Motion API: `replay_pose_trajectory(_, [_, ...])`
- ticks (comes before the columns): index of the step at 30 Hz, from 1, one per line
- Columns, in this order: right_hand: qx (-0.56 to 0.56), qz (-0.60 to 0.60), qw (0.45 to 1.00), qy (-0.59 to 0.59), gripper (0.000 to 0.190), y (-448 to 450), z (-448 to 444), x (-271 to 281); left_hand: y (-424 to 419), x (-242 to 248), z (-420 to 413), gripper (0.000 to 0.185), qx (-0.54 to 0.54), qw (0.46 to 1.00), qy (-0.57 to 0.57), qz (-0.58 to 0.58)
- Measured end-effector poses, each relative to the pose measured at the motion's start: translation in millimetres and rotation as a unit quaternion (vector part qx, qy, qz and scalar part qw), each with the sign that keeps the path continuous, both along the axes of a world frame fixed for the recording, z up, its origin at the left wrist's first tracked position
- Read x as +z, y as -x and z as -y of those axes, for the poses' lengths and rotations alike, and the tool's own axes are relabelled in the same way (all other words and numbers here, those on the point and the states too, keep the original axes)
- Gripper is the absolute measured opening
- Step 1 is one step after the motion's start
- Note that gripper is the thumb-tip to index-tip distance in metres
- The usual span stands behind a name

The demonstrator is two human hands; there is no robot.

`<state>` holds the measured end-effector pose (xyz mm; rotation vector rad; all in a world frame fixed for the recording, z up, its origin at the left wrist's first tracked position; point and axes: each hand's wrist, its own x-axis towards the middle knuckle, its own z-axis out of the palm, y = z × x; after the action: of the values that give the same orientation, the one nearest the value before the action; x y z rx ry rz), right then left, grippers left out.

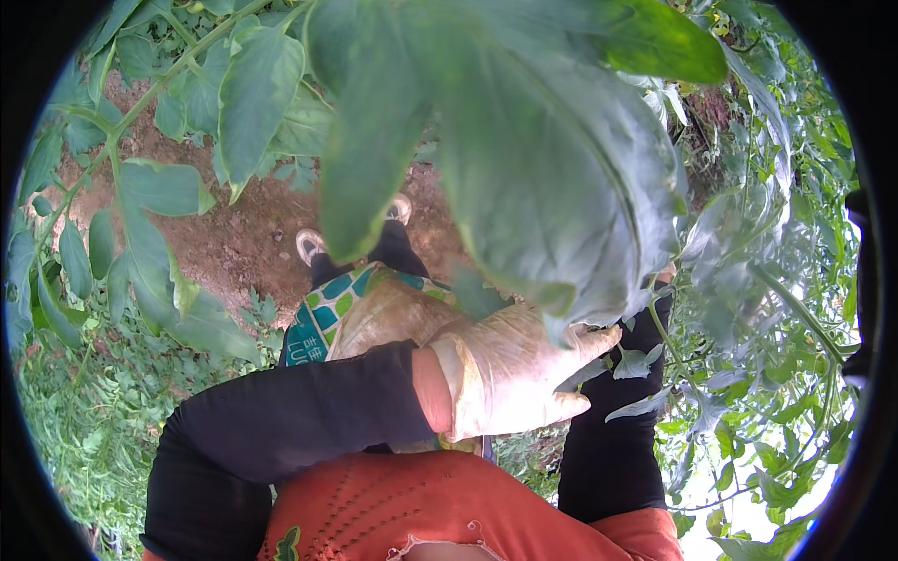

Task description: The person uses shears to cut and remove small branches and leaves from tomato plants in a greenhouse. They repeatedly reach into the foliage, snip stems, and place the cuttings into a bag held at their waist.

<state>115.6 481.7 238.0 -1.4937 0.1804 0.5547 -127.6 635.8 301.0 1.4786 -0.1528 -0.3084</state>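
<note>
My left hand, in a stained whitish glove, reaches across my body to the right. Its thumb stands apart from a straight finger, and I see nothing held between them. A large, blurred tomato leaf hangs close to the camera and overlaps the upper fingers. Whether the glove touches that leaf I cannot tell. On the right, my right arm in a black sleeve stretches forward. Only a bit of skin at my right wrist shows; the leaf hides the rest of that hand.
A tomato stem with leaves crosses the upper left. Dense tomato plants crowd the right side, and low foliage covers the lower left. My shoes stand on bare soil. A soiled, patterned apron or bag bearing writing hangs at my waist.
</note>
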Motion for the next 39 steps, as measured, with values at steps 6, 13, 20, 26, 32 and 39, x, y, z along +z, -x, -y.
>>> replay_pose_trajectory(6, [0.033, 0.099, 0.994, -0.015, 0.048, -1.8, 7.1, 21.9, -22.7, 11.2, -57.7, 0.054, 0.057, 0.944, 0.314, -0.087])
replay_pose_trajectory(13, [0.055, 0.362, 0.919, 0.142, 0.054, 48.9, 6.3, 65.6, -82.1, 8.9, -69.2, 0.035, 0.212, 0.874, 0.428, -0.094])
replay_pose_trajectory(20, [-0.053, 0.325, 0.935, 0.130, 0.068, 77.7, 20.0, 71.8, -188.6, -57.1, 16.1, 0.046, 0.216, 0.803, 0.463, -0.308])
replay_pose_trajectory(26, [-0.051, 0.299, 0.950, 0.077, 0.066, 81.3, 29.4, 67.3, -274.2, -117.7, 58.4, 0.051, 0.203, 0.828, 0.379, -0.360])
replay_pose_trajectory(32, [-0.027, 0.293, 0.951, 0.098, 0.065, 79.7, 31.8, 69.0, -290.8, -130.0, 63.4, 0.053, 0.235, 0.711, 0.625, -0.219])
replay_pose_trajectory(39, [0.040, 0.269, 0.951, 0.151, 0.063, 78.7, 23.0, 74.7, -266.1, -111.3, 27.8, 0.057, 0.256, 0.644, 0.682, -0.232])
